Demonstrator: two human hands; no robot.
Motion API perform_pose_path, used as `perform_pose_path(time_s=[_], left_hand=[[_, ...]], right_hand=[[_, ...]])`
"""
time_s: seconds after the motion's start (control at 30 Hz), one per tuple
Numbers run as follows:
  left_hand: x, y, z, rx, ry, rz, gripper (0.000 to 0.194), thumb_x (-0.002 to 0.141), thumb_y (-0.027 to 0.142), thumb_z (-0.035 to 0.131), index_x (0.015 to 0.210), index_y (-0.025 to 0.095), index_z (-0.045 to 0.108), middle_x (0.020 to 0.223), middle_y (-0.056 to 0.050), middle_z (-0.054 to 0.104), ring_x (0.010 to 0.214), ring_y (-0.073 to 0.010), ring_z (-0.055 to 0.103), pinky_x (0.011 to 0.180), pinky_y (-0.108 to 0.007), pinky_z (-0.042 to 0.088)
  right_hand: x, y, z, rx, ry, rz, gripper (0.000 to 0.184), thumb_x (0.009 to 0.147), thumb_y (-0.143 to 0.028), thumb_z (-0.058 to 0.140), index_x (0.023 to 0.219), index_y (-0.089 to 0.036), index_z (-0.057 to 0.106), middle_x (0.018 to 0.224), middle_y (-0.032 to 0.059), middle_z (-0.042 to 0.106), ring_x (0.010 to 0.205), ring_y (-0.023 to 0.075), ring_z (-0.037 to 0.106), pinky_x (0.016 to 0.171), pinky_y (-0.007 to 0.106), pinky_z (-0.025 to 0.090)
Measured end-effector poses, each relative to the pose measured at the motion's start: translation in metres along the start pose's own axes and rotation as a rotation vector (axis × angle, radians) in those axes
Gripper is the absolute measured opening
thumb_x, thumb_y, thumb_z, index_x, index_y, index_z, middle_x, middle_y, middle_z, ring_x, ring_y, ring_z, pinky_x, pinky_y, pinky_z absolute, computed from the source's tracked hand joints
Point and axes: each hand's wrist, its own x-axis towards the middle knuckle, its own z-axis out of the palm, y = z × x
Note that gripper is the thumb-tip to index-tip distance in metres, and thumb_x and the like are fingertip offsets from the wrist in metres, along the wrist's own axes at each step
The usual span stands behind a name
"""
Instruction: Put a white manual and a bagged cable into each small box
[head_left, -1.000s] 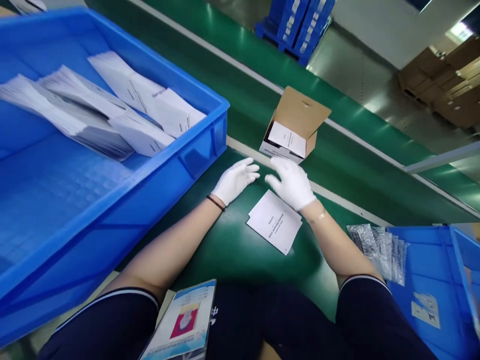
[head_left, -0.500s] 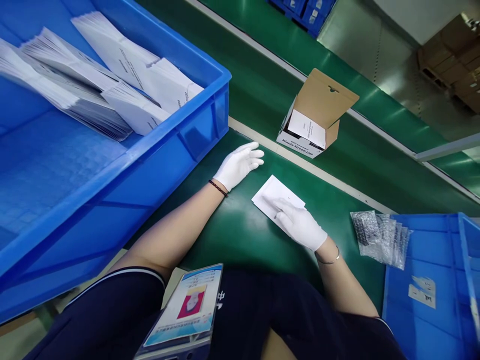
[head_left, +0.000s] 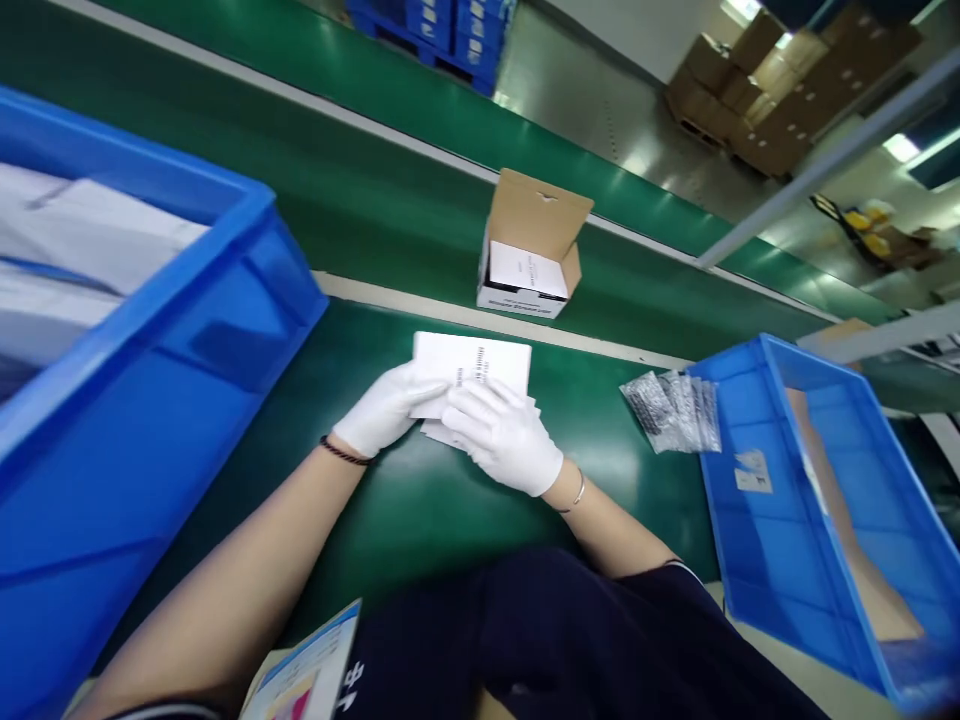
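Observation:
A white booklet (head_left: pixel 469 352) with printed text lies between my two gloved hands, above the green work surface. My left hand (head_left: pixel 384 408) grips its left end, thumb on top. Across its lower right part rests my right hand (head_left: pixel 506 438), fingers bent over the front edge and partly hiding the print. More white paper (head_left: pixel 441 432) sticks out beneath the booklet; how many pieces there are is hidden. Beyond the hands stands an open cardboard box (head_left: pixel 517 300) with its flap up and a white printed booklet (head_left: pixel 526 268) inside.
At left is a large blue bin (head_left: pixel 225 350) holding stacks of white booklets (head_left: pixel 97 225). Several bubble-wrap bags (head_left: pixel 671 410) lie at the right, against another blue bin (head_left: pixel 780 545) with cardboard inside. A pale rail (head_left: pixel 420 305) crosses behind my hands.
My left hand has come to the paper and taken hold of a booklet's left end. My right hand now rests on that booklet, on top of the other paper. The view has shifted right.

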Motion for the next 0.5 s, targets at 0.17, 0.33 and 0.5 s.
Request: perform_pose_path(time_s=[0.17, 0.33, 0.5], left_hand=[[0.010, 0.000, -0.004, -0.062, 0.216, 0.048, 0.054, 0.069, 0.032, 0.087, 0.118, 0.018, 0.071, 0.137, -0.011, 0.060, 0.129, -0.0309, 0.054, 0.114, -0.043, 0.043], [0.014, 0.009, 0.005, -0.243, 0.240, 0.057, 0.052, 0.070, 0.018, 0.084, 0.120, 0.019, 0.070, 0.142, -0.009, 0.055, 0.139, -0.0290, 0.043, 0.118, -0.044, 0.034], [0.012, 0.010, 0.006, -0.223, 0.210, 0.045, 0.051, 0.076, 0.017, 0.078, 0.125, 0.019, 0.067, 0.143, -0.010, 0.054, 0.137, -0.0306, 0.046, 0.116, -0.048, 0.039]], right_hand=[[-0.069, 0.089, -0.023, -0.095, 0.300, 0.537, 0.025, 0.098, -0.028, 0.053, 0.110, -0.020, 0.072, 0.118, 0.0088, 0.070, 0.113, 0.0261, 0.061, 0.104, 0.041, 0.046], [-0.159, 0.162, -0.045, -0.460, 0.116, 1.101, 0.054, 0.073, -0.040, 0.081, 0.118, -0.013, 0.068, 0.144, 0.0234, 0.045, 0.131, 0.0444, 0.039, 0.102, 0.057, 0.038], [-0.176, 0.158, -0.032, -0.493, 0.055, 1.090, 0.036, 0.066, -0.028, 0.084, 0.095, -0.015, 0.069, 0.156, 0.0188, 0.031, 0.142, 0.0467, 0.022, 0.108, 0.059, 0.028]])
